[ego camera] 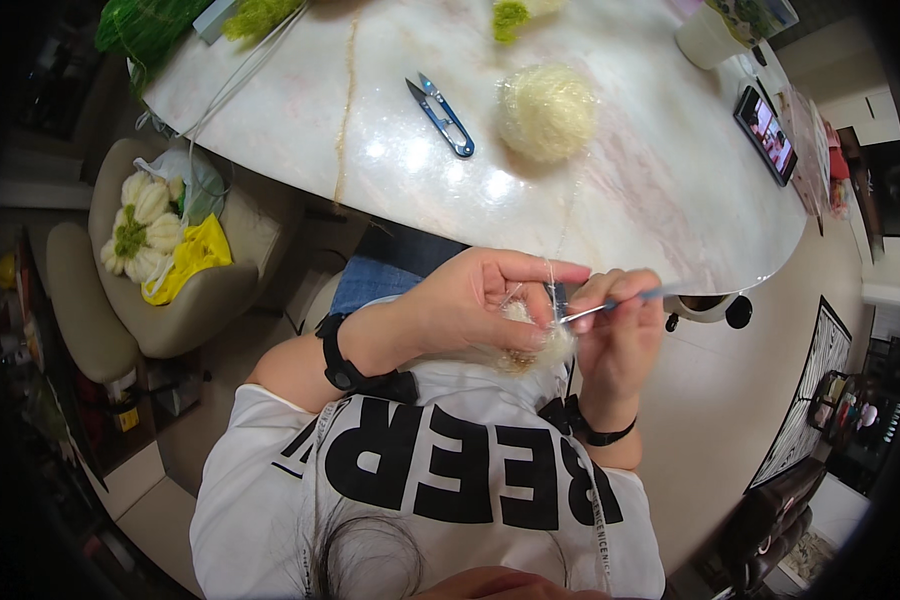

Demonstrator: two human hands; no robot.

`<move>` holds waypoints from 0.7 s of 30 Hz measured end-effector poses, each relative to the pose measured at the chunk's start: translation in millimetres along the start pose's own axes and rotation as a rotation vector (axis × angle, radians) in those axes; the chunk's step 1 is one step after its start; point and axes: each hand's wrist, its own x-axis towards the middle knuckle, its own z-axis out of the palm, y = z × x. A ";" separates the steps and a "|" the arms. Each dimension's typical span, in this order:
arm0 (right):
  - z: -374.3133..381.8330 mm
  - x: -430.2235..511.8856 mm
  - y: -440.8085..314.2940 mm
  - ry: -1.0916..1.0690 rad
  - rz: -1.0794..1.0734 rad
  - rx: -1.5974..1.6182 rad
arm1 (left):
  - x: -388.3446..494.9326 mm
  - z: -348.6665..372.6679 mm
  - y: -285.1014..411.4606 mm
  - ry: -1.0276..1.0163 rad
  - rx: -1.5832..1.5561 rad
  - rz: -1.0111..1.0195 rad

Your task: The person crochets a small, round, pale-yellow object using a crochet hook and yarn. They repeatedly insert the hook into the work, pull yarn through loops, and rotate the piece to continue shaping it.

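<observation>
My left hand (487,296) pinches a small piece of cream crochet work (534,349) between thumb and fingers, with its index finger stretched out. Over that finger runs a strand of yarn (566,214), which leads up across the table towards a pale yellow ball of yarn (547,112). A crochet hook (607,305) with a blue handle and metal shaft is gripped in my right hand (621,322). The hook's tip meets the crochet work beside my left thumb. Part of the work is hidden behind my left fingers.
Blue thread snips (441,116) lie on the marble-patterned table (645,150) left of the ball. A phone (766,135) with a lit screen stands near the right edge, below a white cup (709,37). Green yarn (146,37) sits top left. A chair (172,315) holds a knitted flower (139,232).
</observation>
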 end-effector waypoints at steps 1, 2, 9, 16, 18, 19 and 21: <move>1.7 -1.2 -1.0 -0.041 -0.019 -0.166 | -0.8 4.9 -1.3 0.056 0.038 0.053; 0.7 -1.2 -4.2 -0.157 -0.324 -0.692 | -1.6 7.7 -1.3 0.113 0.076 0.108; -0.9 3.3 1.0 -0.202 -0.284 -0.519 | 1.0 5.4 -1.5 0.130 0.018 0.050; -4.5 -1.8 -8.5 -0.164 -0.021 -0.164 | 0.9 -3.8 -0.1 0.147 -0.057 -0.012; -5.9 1.0 -11.8 -0.251 -0.138 -0.313 | 0.8 -3.2 0.3 0.166 -0.034 -0.011; -6.6 3.2 -12.8 -0.290 -0.187 -0.392 | 0.4 -2.7 0.5 0.179 -0.016 -0.013; -7.7 7.2 -14.6 -0.373 -0.302 -0.542 | 0.4 -2.2 0.5 0.194 0.011 -0.007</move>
